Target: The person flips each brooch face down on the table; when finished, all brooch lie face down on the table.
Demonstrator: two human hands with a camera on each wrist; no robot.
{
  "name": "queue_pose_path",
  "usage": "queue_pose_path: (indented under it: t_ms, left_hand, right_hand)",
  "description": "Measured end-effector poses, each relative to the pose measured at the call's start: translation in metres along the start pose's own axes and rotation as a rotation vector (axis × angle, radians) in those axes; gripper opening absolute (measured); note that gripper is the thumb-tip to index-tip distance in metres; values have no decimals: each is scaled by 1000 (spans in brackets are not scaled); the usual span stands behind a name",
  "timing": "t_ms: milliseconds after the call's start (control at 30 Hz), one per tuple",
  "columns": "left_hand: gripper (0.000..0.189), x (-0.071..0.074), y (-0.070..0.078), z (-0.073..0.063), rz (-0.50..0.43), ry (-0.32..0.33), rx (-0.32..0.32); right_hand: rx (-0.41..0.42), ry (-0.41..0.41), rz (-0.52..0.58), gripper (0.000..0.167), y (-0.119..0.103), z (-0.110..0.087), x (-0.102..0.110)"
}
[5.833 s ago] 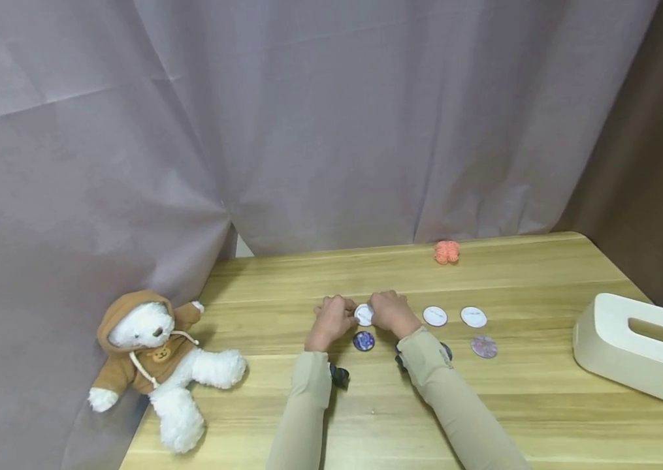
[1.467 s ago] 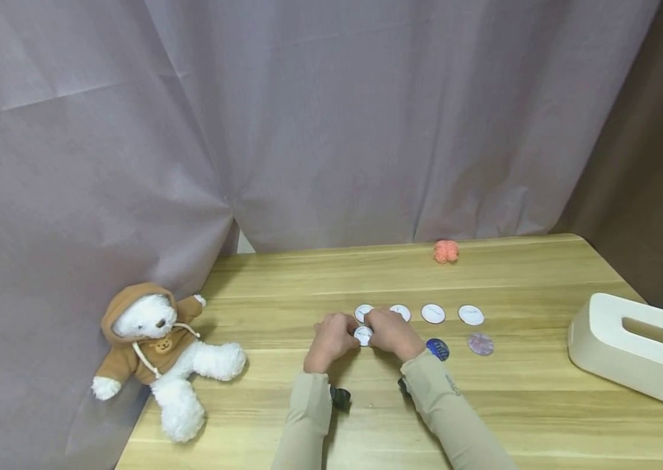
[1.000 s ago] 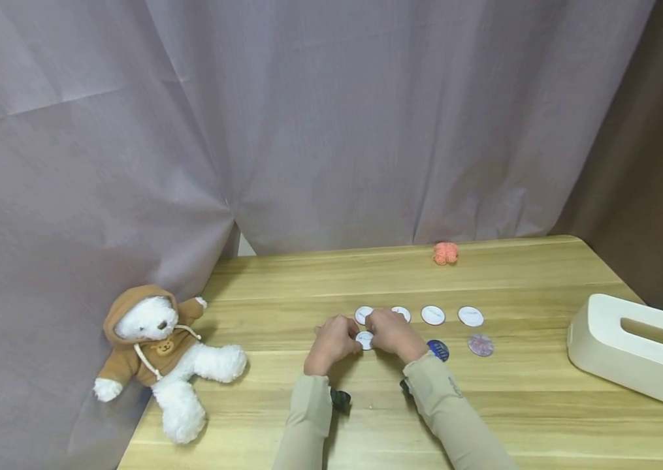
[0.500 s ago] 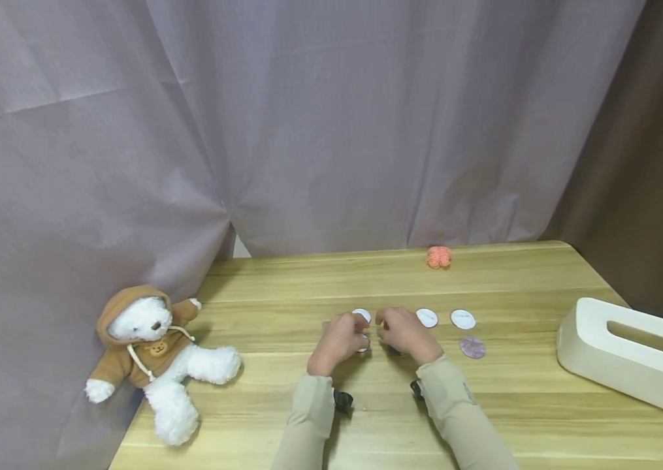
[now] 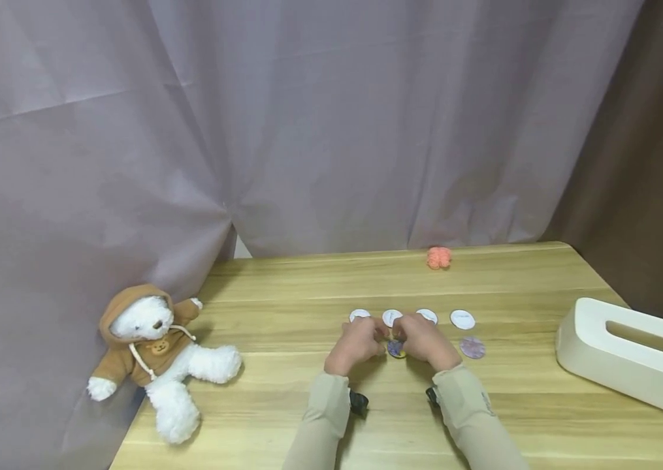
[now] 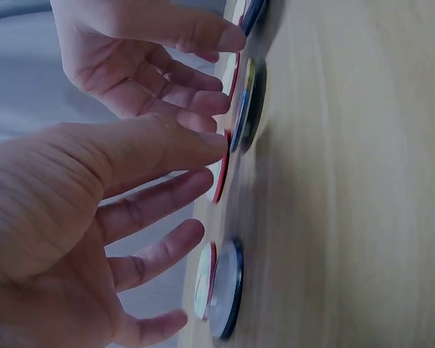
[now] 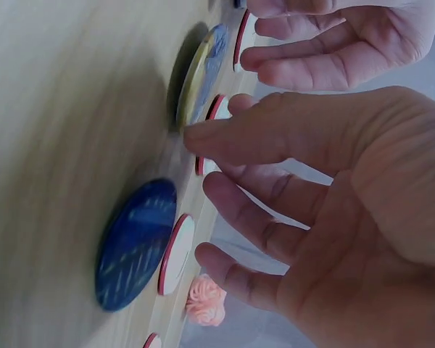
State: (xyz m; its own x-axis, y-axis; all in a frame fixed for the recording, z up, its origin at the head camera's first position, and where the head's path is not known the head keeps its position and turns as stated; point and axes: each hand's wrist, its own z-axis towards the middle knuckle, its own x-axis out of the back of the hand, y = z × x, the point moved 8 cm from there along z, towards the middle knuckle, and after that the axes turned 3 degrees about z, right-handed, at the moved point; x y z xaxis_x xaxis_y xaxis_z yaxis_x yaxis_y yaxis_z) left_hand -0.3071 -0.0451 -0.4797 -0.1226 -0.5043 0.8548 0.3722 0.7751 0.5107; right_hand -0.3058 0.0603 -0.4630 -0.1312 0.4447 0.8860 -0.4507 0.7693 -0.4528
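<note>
Both bare hands reach over the near row of round badges in the head view. Between them lies a purple-and-yellow badge (image 5: 396,348), seen edge-on and low over the table in the wrist views. At its left side is my left hand (image 5: 360,341), thumb tip close to the rim, fingers loosely bent. My right hand (image 5: 424,339) is at the other side, its thumb by the edge; contact is hard to tell. A white-backed badge (image 6: 226,290) lies beside the left fingers. Near the right hand is a blue badge (image 7: 136,246), hidden in the head view.
Behind runs a row of white discs (image 5: 463,319), red-rimmed in the wrist views. A pale purple badge (image 5: 472,347) lies right. A pink yarn-like item (image 5: 439,258) sits farther back. A teddy bear (image 5: 157,359) is left, a white slotted box (image 5: 631,356) right.
The near row's leftmost badge showed a blue picture first, then a white back between both hands. The hands have since left it and moved right to the purple-and-yellow badge.
</note>
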Motion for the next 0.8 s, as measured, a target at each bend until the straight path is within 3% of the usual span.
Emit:
queue_pose_path:
  t_ms: [167, 433, 800]
  left_hand:
    - [23, -4, 9, 3, 99, 14, -24]
    - [22, -10, 13, 3, 159, -2, -15]
    - [10, -2, 11, 0, 63, 33, -46]
  right_hand:
    - [-1, 26, -44, 29, 2, -6, 3]
    - [60, 58, -38, 29, 1, -8, 1]
    - [19, -13, 34, 23, 8, -5, 3]
